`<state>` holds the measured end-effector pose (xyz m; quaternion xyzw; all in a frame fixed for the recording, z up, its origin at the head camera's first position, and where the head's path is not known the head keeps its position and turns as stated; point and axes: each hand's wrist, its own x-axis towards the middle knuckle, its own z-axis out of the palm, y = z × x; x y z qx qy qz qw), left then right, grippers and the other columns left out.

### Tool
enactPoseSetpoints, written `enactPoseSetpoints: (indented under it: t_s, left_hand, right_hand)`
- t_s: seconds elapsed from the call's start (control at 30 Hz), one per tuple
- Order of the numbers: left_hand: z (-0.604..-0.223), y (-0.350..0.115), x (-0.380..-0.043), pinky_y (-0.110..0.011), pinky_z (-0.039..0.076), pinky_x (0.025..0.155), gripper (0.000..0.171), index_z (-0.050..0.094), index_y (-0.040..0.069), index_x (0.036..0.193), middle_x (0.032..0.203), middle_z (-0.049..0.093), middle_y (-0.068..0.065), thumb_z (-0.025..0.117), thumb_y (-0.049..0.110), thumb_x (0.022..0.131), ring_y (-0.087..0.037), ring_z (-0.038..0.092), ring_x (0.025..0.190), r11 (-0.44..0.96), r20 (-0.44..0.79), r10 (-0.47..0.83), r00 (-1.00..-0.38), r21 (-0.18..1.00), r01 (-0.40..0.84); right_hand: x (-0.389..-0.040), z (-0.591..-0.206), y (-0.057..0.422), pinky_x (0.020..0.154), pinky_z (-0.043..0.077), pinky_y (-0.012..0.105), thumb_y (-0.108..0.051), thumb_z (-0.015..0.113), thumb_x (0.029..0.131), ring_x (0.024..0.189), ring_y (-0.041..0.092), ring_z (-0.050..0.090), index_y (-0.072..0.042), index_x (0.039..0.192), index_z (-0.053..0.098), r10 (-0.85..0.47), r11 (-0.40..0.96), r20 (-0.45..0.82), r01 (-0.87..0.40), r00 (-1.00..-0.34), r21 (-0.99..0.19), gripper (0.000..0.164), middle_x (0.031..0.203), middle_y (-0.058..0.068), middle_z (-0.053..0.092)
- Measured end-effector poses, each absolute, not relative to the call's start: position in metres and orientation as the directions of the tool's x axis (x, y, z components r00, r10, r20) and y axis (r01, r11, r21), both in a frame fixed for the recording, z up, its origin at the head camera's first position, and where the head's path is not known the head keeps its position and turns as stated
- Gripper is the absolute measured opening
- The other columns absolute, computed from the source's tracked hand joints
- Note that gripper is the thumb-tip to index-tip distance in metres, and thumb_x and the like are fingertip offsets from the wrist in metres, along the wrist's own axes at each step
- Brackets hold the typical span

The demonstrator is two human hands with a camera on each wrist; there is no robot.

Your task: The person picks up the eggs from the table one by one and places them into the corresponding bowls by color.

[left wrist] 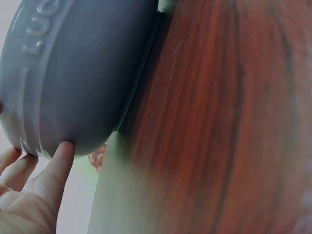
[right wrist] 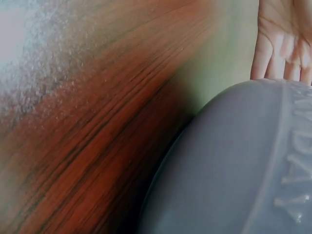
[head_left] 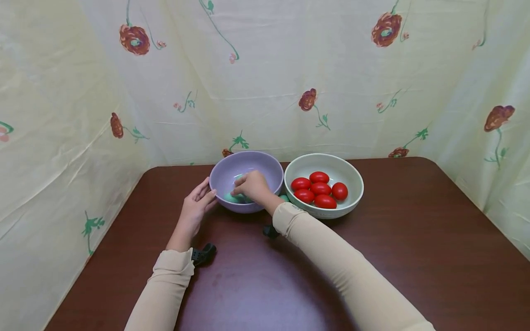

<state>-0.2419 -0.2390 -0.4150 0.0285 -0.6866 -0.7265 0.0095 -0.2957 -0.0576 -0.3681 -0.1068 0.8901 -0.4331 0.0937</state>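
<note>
A purple bowl (head_left: 248,163) stands near the back of the table, with green egg-shaped pieces (head_left: 234,198) inside. My right hand (head_left: 252,186) reaches over its front rim, fingers curled, and pinches at a green egg low in the bowl; the hand partly covers that egg. Against the bowl's left side rests my left hand (head_left: 195,209), its fingers fairly straight. In the left wrist view its fingers (left wrist: 59,163) touch the outer wall, which carries raised letters. The right wrist view shows the bowl's outside (right wrist: 219,161) and the left hand beyond; the right hand is outside that view.
Just right of the purple bowl stands a pale bowl (head_left: 348,172) holding several red eggs (head_left: 320,189). Something green (head_left: 284,198) shows between the bowls, partly behind the right wrist. A flowered curtain (head_left: 265,92) hangs behind the dark wooden table (head_left: 244,280).
</note>
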Motion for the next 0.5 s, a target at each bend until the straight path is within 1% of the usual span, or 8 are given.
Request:
enactPoseSetpoints:
  t_s: [0.1,0.17,0.3,0.4,0.5]
  left_hand:
    - [-0.416,-0.24,-0.241,-0.032,0.046,0.095,0.062,0.032,0.019,0.145,0.152,0.029,-0.003,0.06,0.022,0.09,-0.019,0.036,0.134,-0.052,-0.039,-0.056,-0.998,0.998,-0.036]
    - [-0.416,-0.241,-0.241,-0.032,0.046,0.095,0.063,0.031,0.019,0.146,0.152,0.028,-0.003,0.061,0.023,0.09,-0.019,0.036,0.134,-0.051,-0.035,-0.054,-0.998,0.998,-0.032]
    - [-0.416,-0.239,-0.241,-0.033,0.045,0.096,0.064,0.032,0.019,0.145,0.152,0.029,-0.003,0.062,0.025,0.089,-0.019,0.037,0.134,-0.061,-0.023,-0.046,-0.999,0.998,-0.021]
    - [-0.414,-0.238,-0.24,-0.035,0.044,0.098,0.062,0.032,0.018,0.145,0.151,0.029,-0.003,0.06,0.023,0.09,-0.019,0.037,0.134,-0.067,-0.023,-0.044,-0.999,0.998,-0.02]
    - [-0.413,-0.238,-0.239,-0.037,0.043,0.099,0.061,0.031,0.016,0.146,0.152,0.028,-0.003,0.059,0.021,0.091,-0.019,0.035,0.135,-0.079,-0.028,-0.043,-0.999,0.997,-0.025]
  right_hand:
    - [-0.294,-0.369,-0.059,0.085,0.05,0.021,-0.025,0.081,0.071,0.101,0.009,0.061,-0.012,0.098,0.075,-0.266,0.592,-0.052,-0.121,-0.963,-0.797,0.03,0.093,-0.003,0.073]
    - [-0.293,-0.369,-0.06,0.087,0.05,0.022,-0.025,0.08,0.072,0.101,0.009,0.062,-0.012,0.099,0.075,-0.252,0.559,-0.03,-0.121,-0.967,-0.821,0.031,0.095,-0.002,0.073]
    - [-0.291,-0.369,-0.057,0.089,0.05,0.025,-0.021,0.078,0.074,0.101,0.01,0.063,-0.009,0.102,0.073,-0.212,0.41,0.016,-0.104,-0.977,-0.906,0.031,0.098,0.002,0.072]
    - [-0.285,-0.364,-0.051,0.09,0.05,0.027,-0.019,0.076,0.076,0.1,0.011,0.063,-0.007,0.105,0.071,-0.219,0.275,0.021,-0.083,-0.975,-0.958,0.032,0.1,0.003,0.072]
    - [-0.271,-0.357,-0.043,0.09,0.05,0.027,-0.024,0.077,0.075,0.099,0.009,0.063,-0.01,0.104,0.072,-0.258,0.207,-0.014,-0.042,-0.966,-0.977,0.033,0.1,0.001,0.072]
